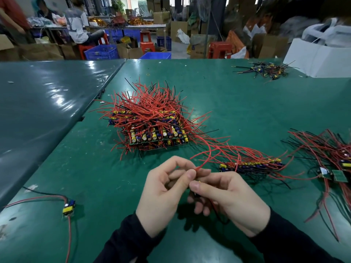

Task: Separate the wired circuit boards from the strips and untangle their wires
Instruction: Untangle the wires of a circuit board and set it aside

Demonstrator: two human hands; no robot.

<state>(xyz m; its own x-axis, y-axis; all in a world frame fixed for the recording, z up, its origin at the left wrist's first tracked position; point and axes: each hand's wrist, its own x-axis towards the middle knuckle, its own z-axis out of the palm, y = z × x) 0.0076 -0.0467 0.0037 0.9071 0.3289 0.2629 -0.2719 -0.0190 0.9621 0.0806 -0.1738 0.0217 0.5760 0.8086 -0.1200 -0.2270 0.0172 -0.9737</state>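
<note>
A stack of board strips (152,130) bristling with red and black wires lies mid-table. Just right of my hands rests a single strip (250,166) of wired boards. My left hand (163,190) pinches a red wire (204,163) between thumb and fingers. My right hand (226,198) grips a small wired board that its fingers mostly hide; black wires (218,215) trail from under it. One separated board (68,206) with its red and black wires lies at the near left.
More wired boards (330,162) are piled at the right edge, and a small heap of wired parts (266,70) lies far right by a white box (319,57). The green table (247,103) adjoins a darker one (41,103) on the left. People sit beyond.
</note>
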